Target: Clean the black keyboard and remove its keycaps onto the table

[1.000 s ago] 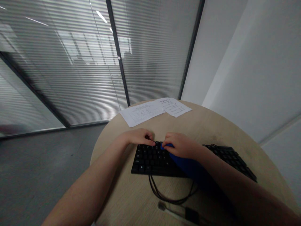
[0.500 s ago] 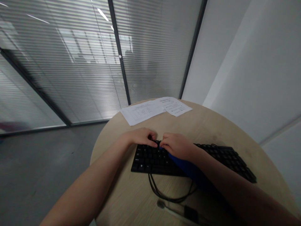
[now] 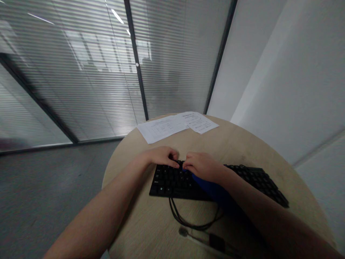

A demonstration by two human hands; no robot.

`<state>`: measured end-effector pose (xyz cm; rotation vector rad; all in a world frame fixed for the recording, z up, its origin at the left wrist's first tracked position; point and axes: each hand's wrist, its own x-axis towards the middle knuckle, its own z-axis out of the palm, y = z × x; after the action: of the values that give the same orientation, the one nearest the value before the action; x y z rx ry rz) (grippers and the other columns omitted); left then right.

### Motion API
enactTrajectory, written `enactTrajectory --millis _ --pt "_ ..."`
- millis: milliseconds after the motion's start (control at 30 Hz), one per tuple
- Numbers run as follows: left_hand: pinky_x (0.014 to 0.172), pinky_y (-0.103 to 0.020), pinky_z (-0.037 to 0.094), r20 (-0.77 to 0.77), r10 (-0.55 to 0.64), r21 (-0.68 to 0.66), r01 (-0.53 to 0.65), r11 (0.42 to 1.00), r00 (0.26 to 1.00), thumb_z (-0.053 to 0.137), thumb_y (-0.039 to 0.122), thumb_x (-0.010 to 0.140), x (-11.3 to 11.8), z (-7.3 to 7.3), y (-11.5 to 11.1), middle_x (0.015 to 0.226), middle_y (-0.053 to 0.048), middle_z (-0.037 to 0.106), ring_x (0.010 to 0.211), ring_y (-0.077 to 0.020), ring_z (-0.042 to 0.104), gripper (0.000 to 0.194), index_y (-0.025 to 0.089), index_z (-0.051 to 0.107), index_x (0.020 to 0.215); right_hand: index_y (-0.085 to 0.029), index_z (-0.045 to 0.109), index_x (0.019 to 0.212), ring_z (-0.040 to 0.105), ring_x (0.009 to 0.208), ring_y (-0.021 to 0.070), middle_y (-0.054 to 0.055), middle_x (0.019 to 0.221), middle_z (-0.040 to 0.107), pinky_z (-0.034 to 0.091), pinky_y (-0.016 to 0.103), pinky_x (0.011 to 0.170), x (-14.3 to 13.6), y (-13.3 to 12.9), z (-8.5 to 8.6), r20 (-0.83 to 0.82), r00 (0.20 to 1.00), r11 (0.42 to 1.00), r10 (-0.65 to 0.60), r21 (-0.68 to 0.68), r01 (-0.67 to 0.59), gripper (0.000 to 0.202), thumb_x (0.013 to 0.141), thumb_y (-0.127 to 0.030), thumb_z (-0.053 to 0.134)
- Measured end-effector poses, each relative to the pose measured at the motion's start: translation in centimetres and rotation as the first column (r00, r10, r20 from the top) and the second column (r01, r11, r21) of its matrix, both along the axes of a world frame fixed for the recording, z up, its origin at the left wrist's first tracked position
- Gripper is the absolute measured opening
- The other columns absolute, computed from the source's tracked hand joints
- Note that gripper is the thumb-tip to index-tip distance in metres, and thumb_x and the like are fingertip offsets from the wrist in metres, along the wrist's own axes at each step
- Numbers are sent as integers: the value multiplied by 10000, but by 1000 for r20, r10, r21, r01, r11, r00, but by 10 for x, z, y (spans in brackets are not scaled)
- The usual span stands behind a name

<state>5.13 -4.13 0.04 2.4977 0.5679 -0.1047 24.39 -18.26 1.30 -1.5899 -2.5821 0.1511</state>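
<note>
A black computer keyboard (image 3: 175, 183) lies on the round wooden table, its keys facing up. At its far left edge rests my left hand (image 3: 164, 156), fingers curled beyond the edge and thumb lying over the top keys, so it grips the keyboard. My right hand (image 3: 202, 166) is closed in a pinch on a blue cloth (image 3: 208, 189), with a bit of the cloth poking out at the fingertips over the upper keys. The rest of the cloth trails beneath my right forearm, which also covers the middle of the keyboard.
Two printed paper sheets (image 3: 167, 127) lie at the table's (image 3: 231, 144) far side. The keyboard's looped black cable (image 3: 185, 225) lies near me, beside a small brush (image 3: 183, 232) with a thin handle. Glass partitions with blinds (image 3: 107, 90) and a white wall (image 3: 283, 72) stand beyond.
The camera view has shifted slightly. Both hands stay in nearly the same place on the keyboard, with no other clear change.
</note>
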Motion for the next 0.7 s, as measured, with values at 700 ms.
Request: enactTrajectory --millis 700 --pt "617 -264 332 11 6 -1 -6 1000 1000 674 601 759 -1 -1 1 724 19 624 669 -139 509 417 191 664 835 -230 783 996 600 835 159 39 924 660 367 275 732 19 -1 13 -33 999 998 -42 36 43 239 988 -247 544"
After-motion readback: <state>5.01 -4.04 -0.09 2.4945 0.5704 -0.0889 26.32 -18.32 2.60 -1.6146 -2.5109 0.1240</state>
